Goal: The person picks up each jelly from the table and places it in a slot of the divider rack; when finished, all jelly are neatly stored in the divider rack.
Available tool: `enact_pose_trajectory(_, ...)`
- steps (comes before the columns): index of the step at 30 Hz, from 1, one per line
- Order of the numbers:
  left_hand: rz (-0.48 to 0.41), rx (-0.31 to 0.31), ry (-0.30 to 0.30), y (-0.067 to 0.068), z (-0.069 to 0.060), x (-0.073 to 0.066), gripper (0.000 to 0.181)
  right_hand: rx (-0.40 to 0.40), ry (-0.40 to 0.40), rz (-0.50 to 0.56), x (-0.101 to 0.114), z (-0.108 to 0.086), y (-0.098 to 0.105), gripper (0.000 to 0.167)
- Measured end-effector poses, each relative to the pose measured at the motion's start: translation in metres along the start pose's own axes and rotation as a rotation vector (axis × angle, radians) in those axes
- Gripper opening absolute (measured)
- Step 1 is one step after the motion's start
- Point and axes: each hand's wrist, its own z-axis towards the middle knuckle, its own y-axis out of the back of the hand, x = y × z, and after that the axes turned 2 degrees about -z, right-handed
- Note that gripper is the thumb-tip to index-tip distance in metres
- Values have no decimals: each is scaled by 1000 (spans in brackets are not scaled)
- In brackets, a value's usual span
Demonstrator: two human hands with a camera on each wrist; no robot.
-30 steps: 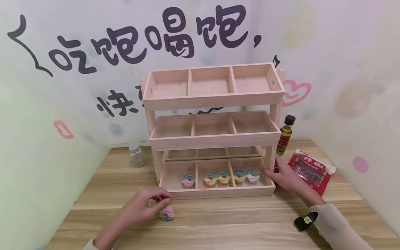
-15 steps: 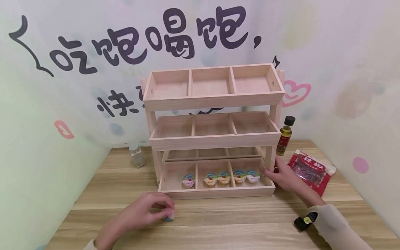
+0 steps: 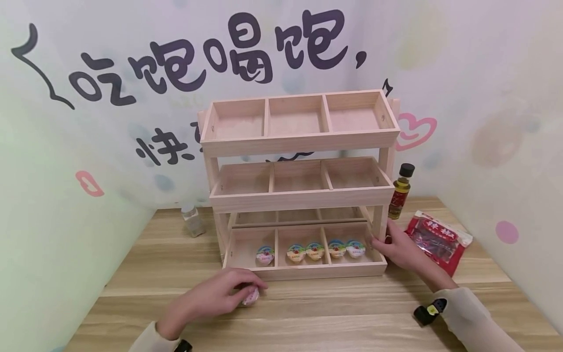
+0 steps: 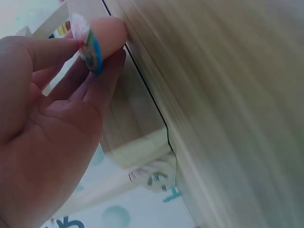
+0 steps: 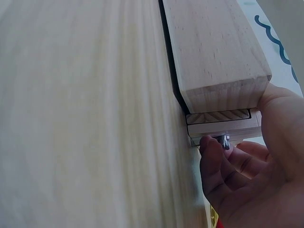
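Note:
A small jelly cup [image 3: 250, 296] with a printed pink and blue lid is pinched between the thumb and fingers of my left hand [image 3: 210, 297], just above the table in front of the rack. The left wrist view shows the cup [image 4: 87, 45] held on edge at the fingertips. My right hand [image 3: 401, 248] grips the lower right side of the three-tier wooden rack [image 3: 303, 199]. In the right wrist view its fingers curl by a metal bolt [image 5: 223, 141] on the rack's side. The bottom tray holds one jelly cup [image 3: 265, 255] at left, two in the middle, two at right.
Behind the right hand stand an oil bottle [image 3: 400, 191] with a black cap and a red bag of dried chillies [image 3: 440, 239]. A small clear jar [image 3: 192, 221] is left of the rack. Walls rise behind and on both sides of the table [image 3: 316, 318].
My left hand has reached the jelly cup lying on the table, pinched it and shifted it to the right along the rack's front. My right hand has stayed on the rack.

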Motion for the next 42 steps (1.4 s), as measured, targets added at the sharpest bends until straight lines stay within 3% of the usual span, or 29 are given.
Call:
enact_pose_trajectory(7, 29, 10, 20, -5, 9, -2, 25, 7, -5, 12, 0, -1, -1, 81)
enact_pose_trajectory(15, 90, -50, 140, -2, 3, -9, 36, 11, 8, 25, 4, 0, 1, 85)
enact_pose_trajectory(17, 123, -57, 129, -2, 2, -12, 37, 12, 4, 24, 4, 0, 2, 86)
enact_pose_trajectory(22, 162, -47, 38, -4, 0, -18, 26, 14, -7, 17, 3, 0, 1, 86)
enact_pose_trajectory(30, 138, -13, 36, -5, 0, -21, 27, 12, 2, 22, 3, 0, 0, 85)
enact_pose_trajectory(37, 42, 1, 115, -1, 5, -18, 43, 12, -2, 28, 3, 0, 0, 85)
enact_pose_trajectory(42, -53, -62, 55, 11, 13, -14, 38, 11, -2, 27, 2, 0, 0, 85)
